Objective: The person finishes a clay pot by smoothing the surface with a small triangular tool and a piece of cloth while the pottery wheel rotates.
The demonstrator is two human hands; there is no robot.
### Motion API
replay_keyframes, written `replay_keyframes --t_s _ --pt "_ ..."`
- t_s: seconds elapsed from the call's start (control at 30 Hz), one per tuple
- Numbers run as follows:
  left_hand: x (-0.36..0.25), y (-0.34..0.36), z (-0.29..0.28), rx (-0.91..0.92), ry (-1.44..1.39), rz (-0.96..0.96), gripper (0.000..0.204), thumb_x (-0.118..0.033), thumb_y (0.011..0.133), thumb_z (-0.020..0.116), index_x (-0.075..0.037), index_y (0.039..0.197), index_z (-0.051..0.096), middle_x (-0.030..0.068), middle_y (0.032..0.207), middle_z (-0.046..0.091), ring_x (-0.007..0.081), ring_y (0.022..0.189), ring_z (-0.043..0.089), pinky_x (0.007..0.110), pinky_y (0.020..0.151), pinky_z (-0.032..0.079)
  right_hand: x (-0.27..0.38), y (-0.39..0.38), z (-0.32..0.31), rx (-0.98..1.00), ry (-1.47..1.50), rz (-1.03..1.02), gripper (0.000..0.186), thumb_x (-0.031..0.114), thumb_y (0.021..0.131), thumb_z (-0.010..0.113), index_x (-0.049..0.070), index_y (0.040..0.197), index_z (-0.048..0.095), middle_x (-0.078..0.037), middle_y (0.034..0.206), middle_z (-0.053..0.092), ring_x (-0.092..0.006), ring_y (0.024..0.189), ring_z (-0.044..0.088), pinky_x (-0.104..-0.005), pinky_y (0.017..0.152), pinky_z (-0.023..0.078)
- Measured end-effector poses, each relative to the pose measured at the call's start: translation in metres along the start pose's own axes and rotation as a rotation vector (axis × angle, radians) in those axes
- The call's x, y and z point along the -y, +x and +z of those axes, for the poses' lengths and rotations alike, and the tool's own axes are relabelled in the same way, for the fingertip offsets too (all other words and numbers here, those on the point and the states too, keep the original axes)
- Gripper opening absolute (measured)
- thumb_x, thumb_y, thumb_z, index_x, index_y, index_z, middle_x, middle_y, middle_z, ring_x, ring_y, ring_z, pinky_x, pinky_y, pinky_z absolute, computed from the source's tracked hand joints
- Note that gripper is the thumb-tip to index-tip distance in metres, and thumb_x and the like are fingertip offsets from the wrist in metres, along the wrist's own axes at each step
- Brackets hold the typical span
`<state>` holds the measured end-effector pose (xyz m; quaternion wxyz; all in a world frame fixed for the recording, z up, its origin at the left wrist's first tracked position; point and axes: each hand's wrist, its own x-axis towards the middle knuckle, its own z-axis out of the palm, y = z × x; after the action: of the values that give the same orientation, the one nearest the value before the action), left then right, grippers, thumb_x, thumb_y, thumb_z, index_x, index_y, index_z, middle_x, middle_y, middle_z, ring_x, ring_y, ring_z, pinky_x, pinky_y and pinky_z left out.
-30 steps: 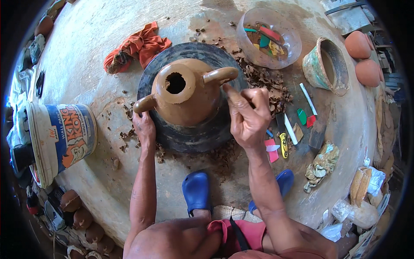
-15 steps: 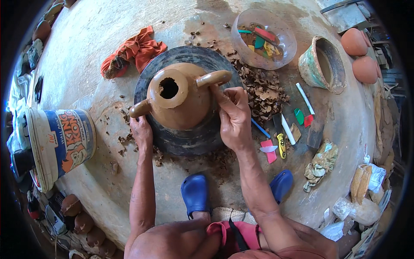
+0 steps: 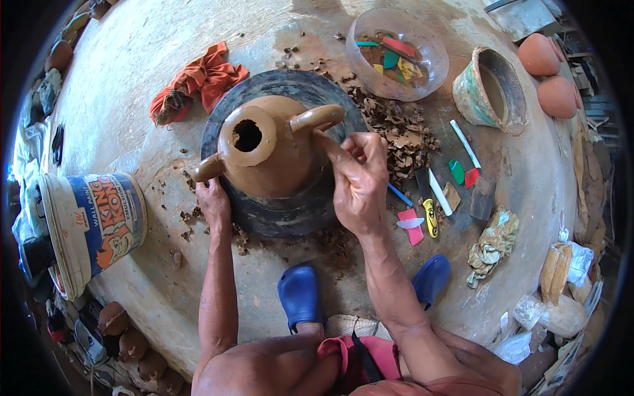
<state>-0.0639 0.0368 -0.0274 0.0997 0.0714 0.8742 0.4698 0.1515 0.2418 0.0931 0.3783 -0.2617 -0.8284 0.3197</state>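
Observation:
A wet brown clay pot point(image 3: 284, 168) with a ragged round opening and two looped handles sits on a dark round turntable point(image 3: 264, 221). My left hand point(image 3: 213, 203) is at the pot's left side, its fingers up under the left handle point(image 3: 209, 167) and partly hidden by it. My right hand point(image 3: 360, 181) is beside the right handle point(image 3: 318, 117). One digit stretches to the pot wall just below that handle, and the other fingers are curled in. Whether anything small is inside those curled fingers cannot be made out.
Clay shavings point(image 3: 403, 135) lie right of the turntable. Beyond is a clear bowl point(image 3: 436, 72) of coloured scrapers, beside a crusted pot point(image 3: 472, 99). Loose tools, including a yellow-handled one point(image 3: 430, 218), lie at right. An orange cloth point(image 3: 205, 79) and a paint bucket point(image 3: 99, 224) are at left.
The view has shifted slightly, so the pot appears a little further left. My right hand's knuckles have swung slightly away from the pot. My left hand stays at the left handle.

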Motion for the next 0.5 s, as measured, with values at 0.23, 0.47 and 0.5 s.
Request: replay_keyframes --t_s 0.23,0.47,0.5 --pt "-0.009 -0.005 -0.001 0.002 0.052 0.048 0.042 -0.035 0.113 0.056 -0.001 0.135 0.068 0.0219 0.127 0.074 0.0352 0.119 0.07 0.045 0.104 0.051 0.015 -0.009 -0.012 -0.05 0.032 0.05 0.025 0.003 0.089 0.079 0.01 0.112 0.085 -0.005 0.093 0.056 -0.025 0.09 0.055 -0.0379 0.078 0.047" --pt "-0.014 -0.005 0.0 0.001 0.025 0.029 0.038 -0.032 0.114 0.056 -0.002 0.133 0.069 0.0184 0.124 0.076 0.0311 0.117 0.07 0.044 0.103 0.051 0.021 0.031 0.007 -0.23 0.098 0.094 0.058 0.026 0.083 0.096 0.002 0.129 0.071 -0.014 0.122 0.063 -0.0295 0.113 0.063 -0.0411 0.094 0.055" --pt "-0.016 -0.006 0.0 0.004 0.001 0.026 0.038 -0.032 0.114 0.056 -0.002 0.132 0.07 0.0175 0.123 0.076 0.03 0.117 0.07 0.043 0.103 0.051 0.024 0.035 0.013 -0.187 0.094 0.086 0.062 0.026 0.083 0.096 0.001 0.133 0.07 -0.017 0.129 0.062 -0.0312 0.119 0.063 -0.0426 0.096 0.055"
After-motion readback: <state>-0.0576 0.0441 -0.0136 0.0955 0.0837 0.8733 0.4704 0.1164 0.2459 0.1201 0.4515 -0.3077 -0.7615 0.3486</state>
